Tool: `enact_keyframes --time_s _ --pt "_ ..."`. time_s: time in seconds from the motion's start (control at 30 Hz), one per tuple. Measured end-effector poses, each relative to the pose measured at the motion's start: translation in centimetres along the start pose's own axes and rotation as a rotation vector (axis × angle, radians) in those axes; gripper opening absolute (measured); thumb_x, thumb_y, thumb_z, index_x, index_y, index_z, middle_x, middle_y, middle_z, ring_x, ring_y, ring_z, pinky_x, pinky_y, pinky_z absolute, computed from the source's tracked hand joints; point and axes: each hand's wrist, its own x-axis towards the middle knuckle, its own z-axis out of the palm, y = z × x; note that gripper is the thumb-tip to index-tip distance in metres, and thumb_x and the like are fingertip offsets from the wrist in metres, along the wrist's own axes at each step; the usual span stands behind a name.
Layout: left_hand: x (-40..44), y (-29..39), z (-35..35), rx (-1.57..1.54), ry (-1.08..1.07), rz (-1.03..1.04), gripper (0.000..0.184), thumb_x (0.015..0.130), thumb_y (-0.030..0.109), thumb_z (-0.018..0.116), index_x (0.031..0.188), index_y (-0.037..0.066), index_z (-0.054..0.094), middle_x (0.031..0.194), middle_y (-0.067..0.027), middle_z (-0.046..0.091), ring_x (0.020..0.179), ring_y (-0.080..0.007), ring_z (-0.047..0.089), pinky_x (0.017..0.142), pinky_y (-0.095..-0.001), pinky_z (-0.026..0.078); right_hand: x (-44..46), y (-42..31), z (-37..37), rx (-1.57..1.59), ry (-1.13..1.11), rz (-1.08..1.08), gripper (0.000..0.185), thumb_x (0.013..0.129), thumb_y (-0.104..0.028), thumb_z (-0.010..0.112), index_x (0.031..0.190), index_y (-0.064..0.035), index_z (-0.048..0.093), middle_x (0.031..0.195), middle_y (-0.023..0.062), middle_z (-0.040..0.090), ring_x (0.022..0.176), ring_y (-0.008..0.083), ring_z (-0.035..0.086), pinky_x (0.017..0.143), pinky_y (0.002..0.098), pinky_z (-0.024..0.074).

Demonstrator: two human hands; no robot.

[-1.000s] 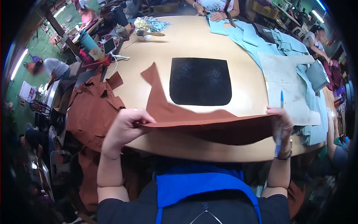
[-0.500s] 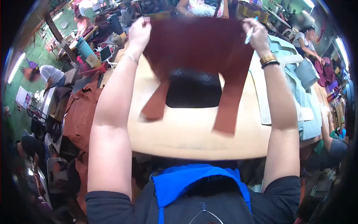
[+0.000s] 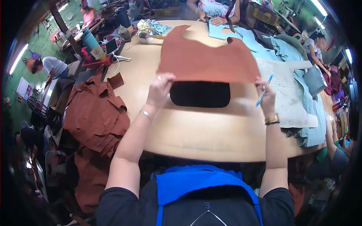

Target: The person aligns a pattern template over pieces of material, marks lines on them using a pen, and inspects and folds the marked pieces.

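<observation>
A reddish-brown leather piece [image 3: 209, 60] with a ragged, curved far edge spreads out in front of me over the table. My left hand [image 3: 160, 90] is closed on its near left corner. At the near right corner, my right hand [image 3: 266, 96] pinches the leather and also holds a blue-and-white pen [image 3: 264, 90], tilted between the fingers. Just below the leather's near edge lies a black sheet with rounded corners [image 3: 200, 95], flat on the pale tabletop [image 3: 203, 132]. The leather partly covers the far side of the black sheet.
Crumpled brown leather [image 3: 96, 116] hangs at the table's left edge. Light-blue leather [image 3: 315, 124] and a whitish board [image 3: 286, 92] lie on the right. A hammer [image 3: 151, 35] rests at the far left. Across the table, a person [image 3: 215, 11] handles blue pieces.
Both hands have come down and nearer from a raised position, still gripping the leather. Its hanging flaps have swung away from me, and its lighter brown face now shows.
</observation>
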Motion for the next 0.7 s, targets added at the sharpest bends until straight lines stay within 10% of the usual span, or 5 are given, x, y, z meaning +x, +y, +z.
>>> enact_keyframes --time_s 0.7 --pt "-13.7 7.5 -4.5 0.248 -0.313 -0.048 0.017 0.077 0.006 0.07 0.093 0.009 0.071 0.103 -0.0086 0.068 0.103 -0.0316 0.063 0.091 -0.0427 0.049 -16.4 -7.7 -2.9 -0.38 -0.292 -0.006 0.017 0.073 0.002 0.073 0.087 -0.0042 0.066 0.104 0.0142 0.069 0.101 0.0321 0.066 0.088 0.0399 0.0541"
